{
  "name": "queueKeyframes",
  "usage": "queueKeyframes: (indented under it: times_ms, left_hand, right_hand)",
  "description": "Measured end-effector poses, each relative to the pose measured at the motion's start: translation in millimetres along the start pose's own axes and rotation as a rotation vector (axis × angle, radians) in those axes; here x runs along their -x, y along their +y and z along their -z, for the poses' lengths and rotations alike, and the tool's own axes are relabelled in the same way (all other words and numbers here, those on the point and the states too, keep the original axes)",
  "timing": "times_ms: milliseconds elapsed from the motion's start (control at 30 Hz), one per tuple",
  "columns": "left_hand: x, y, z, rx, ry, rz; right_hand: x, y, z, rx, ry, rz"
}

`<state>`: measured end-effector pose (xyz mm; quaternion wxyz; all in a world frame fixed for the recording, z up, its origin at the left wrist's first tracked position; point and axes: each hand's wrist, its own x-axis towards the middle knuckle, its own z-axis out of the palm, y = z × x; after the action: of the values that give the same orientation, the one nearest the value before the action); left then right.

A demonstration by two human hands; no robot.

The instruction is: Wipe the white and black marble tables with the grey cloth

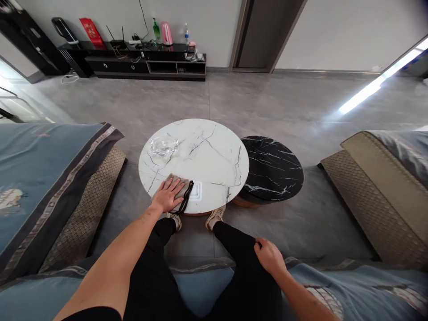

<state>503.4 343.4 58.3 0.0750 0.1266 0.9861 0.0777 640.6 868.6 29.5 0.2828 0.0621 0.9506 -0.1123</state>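
My left hand (pixel 167 196) lies flat with its fingers spread on a folded grey-brown cloth (pixel 181 189) with dark edging. Beneath the cloth is the near left part of a round white marble-patterned table (pixel 207 160). Just right of the cloth, a pale rectangular shape (pixel 195 191) shows on the tabletop. Crumpled clear plastic (pixel 164 146) sits toward the table's far left, apart from my hand. On my knee, in black trousers (pixel 239 236), rests my right hand (pixel 270 256), its fingers curled in and no object visible in it.
A lower round black marble-patterned table (pixel 272 169) stands partly under the white one's right edge. Blue-covered sofas (pixel 50 178) flank both sides. Against the wall, a black TV cabinet (pixel 117 67) holds bottles, a router and a red packet. My shoes (pixel 216 216) are by the table.
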Motion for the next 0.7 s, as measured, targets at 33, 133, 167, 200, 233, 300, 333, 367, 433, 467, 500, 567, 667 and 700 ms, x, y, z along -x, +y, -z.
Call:
queueKeyframes:
  times_ms: [33,133,167,200,233,300,333,367,433,467,500,567,667,700]
  left_hand:
    - [-2.5,-8.9,1.3,-0.001,0.007,0.026]
    - [-12.4,-37.7,6.9,-0.001,0.021,0.148]
    - [-16.4,-47.0,9.4,-0.004,0.026,0.196]
    - [-20.6,-55.5,12.2,-0.009,0.032,0.243]
    - [-25.0,-63.3,15.1,-0.015,0.040,0.285]
    - [-33.9,-76.4,20.9,-0.025,0.054,0.351]
    - [-38.3,-81.9,23.6,-0.027,0.057,0.380]
    - [-42.7,-86.9,26.1,-0.029,0.059,0.409]
    - [-51.2,-96.4,30.4,-0.027,0.067,0.468]
    - [-55.3,-101.2,32.1,-0.024,0.076,0.494]
    - [-59.1,-106.1,33.5,-0.020,0.087,0.516]
    - [-66.2,-116.2,35.2,-0.007,0.110,0.545]
    - [-74.8,-130.9,35.6,0.024,0.136,0.596]
    - [-77.0,-134.9,35.3,0.031,0.143,0.618]
  right_hand:
    - [0.4,-0.2,0.4,-0.002,-0.003,-0.008]
    - [0.7,-0.2,0.6,-0.003,-0.016,-0.036]
    - [0.5,-0.1,0.5,0.000,-0.019,-0.040]
    - [0.2,-0.1,0.4,0.005,-0.022,-0.041]
    - [-0.3,-0.2,0.3,0.011,-0.023,-0.039]
    - [-1.3,-0.4,0.1,0.021,-0.025,-0.044]
    - [-1.9,-0.6,0.0,0.022,-0.024,-0.050]
    - [-2.5,-0.5,-0.2,0.022,-0.024,-0.054]
    - [-3.7,0.2,-1.4,0.018,-0.029,-0.060]
    - [-4.2,0.9,-2.4,0.015,-0.032,-0.060]
    - [-4.8,1.9,-3.8,0.013,-0.032,-0.060]
    - [-5.6,3.9,-6.8,0.011,-0.023,-0.060]
    - [-6.0,5.4,-10.1,0.013,0.000,-0.063]
    - [-5.9,5.2,-10.3,0.015,0.002,-0.061]
